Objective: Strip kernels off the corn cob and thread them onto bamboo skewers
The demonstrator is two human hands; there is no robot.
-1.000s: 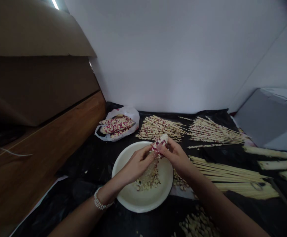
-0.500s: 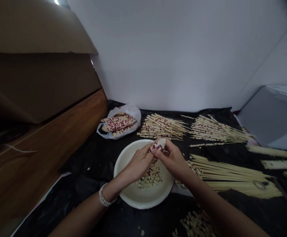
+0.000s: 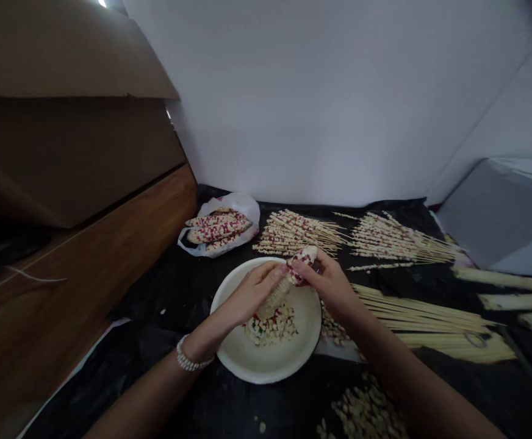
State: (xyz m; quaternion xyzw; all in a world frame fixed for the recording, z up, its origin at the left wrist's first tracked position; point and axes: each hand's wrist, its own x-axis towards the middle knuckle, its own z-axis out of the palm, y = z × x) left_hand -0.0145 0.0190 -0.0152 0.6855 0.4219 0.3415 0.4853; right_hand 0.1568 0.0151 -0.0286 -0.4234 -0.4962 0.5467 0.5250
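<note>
**Half-bare corn ear (image 3: 294, 275) slanted above a pale bowl (image 3: 284, 367), both hands grasping it**

At left, speckled ears (image 3: 220, 231) lay in a white plastic bag (image 3: 250, 210), their long axes running mostly sideways with a slight rise to the right. Nearer the person, the left forearm sloped up from the lower left, a beaded bracelet (image 3: 187, 361) around its wrist. The left hand (image 3: 257, 292) gripped the corn ear from its left side, back of the hand uppermost, thumb stretched to the right toward the kernelled part.

The corn ear's long axis ran diagonally: its bare end dipped to the lower left, over loose kernels (image 3: 279, 329) in the bowl, while its speckled tip pointed to the upper right, away from the person. The right hand (image 3: 332, 285) grasped that tip end from the right, thumb laid across the purple and white kernels, fingers curled behind; its forearm sloped down to the lower right.

Beyond the hands, two bundles of threaded skewers (image 3: 385, 239) lay with their bare ends to the right. Thin sticks (image 3: 424, 312) stretched sideways past the right forearm, and pale cobs (image 3: 499, 278) lay crosswise at far right.
</note>
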